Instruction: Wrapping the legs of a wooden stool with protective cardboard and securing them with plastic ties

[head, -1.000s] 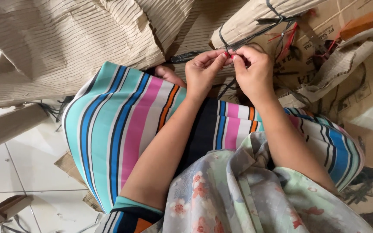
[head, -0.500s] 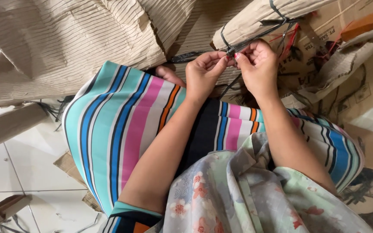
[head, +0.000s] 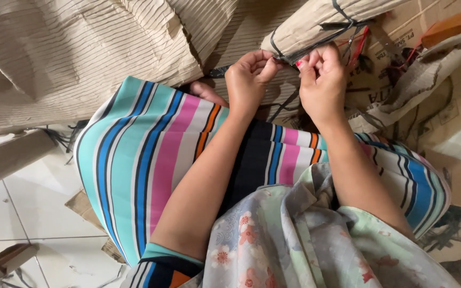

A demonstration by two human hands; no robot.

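Observation:
A rolled bundle of brown ribbed paper (head: 316, 24) lies just past my knees, bound with thin black string (head: 316, 42). My left hand (head: 249, 80) pinches the string near the bundle's lower left end. Close beside it, my right hand (head: 322, 80) grips the same string between thumb and fingers, its nails painted red. The two hands sit a few centimetres apart, both pressed against the bundle's underside. My lap is covered by a striped skirt (head: 145, 160) in teal, blue, pink and white.
A large sheet of creased ribbed paper (head: 81, 53) fills the upper left. Flattened cardboard boxes (head: 433, 90) and loose strings lie at the right. White floor tiles (head: 22, 213) and a wooden piece (head: 1, 261) show at the lower left.
Both hands have risen toward the bundle and drawn apart, pulling the black string. One second ago their fingertips met lower down.

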